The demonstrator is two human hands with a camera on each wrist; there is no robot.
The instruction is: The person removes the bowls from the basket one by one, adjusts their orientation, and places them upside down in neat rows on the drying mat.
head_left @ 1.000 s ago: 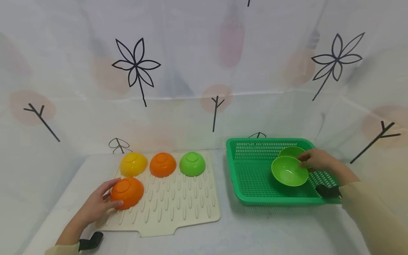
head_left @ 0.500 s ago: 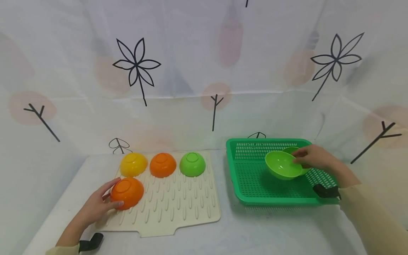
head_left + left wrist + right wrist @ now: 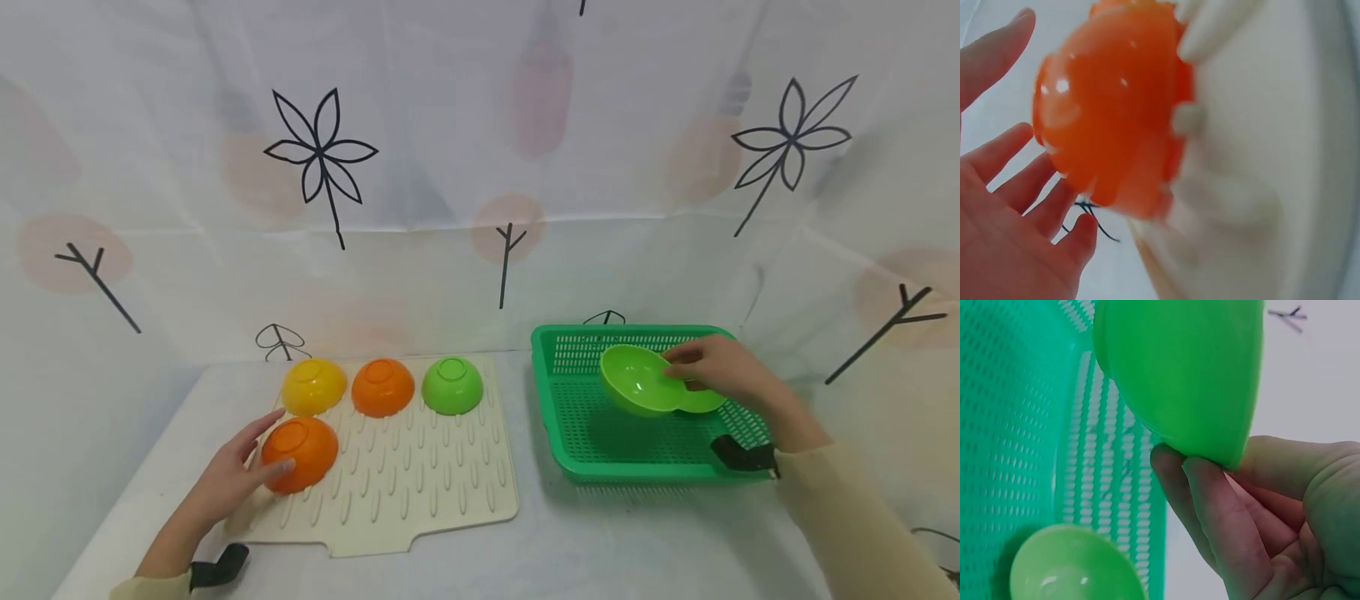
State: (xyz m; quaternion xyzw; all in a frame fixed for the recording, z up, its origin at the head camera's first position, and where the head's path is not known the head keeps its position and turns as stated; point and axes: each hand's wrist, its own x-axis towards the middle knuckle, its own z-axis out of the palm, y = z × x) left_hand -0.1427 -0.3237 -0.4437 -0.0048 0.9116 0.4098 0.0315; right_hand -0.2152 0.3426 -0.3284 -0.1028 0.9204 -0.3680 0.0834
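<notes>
OK, we have the right hand (image 3: 716, 367) clamped on a green bowl (image 3: 637, 382): thumb and fingers pinch the rim, bowl tilted, held up over the basket (image 3: 675, 473) toward its far edge. A second green bowl (image 3: 703, 402), partly hidden, sits in the basket nearer the far right corner. The left hand (image 3: 228, 483) is apart: fingers spread beside an orange bowl (image 3: 303, 458), thumb clear of it in the left wrist view; we can't tell whether any fingertip touches. That bowl lies upside down at the drying mat's (image 3: 372, 542) left edge. Along the mat's far edge, also upside down, we count a yellow bowl (image 3: 315, 387) at the left corner, another orange bowl (image 3: 383, 388), then a third green bowl (image 3: 453, 387) near the right corner. Flowers are printed on the cloth (image 3: 420, 125) behind. Versus a second ago, we see the held bowl shifted left and higher in the head view; mat bowls haven't moved.
</notes>
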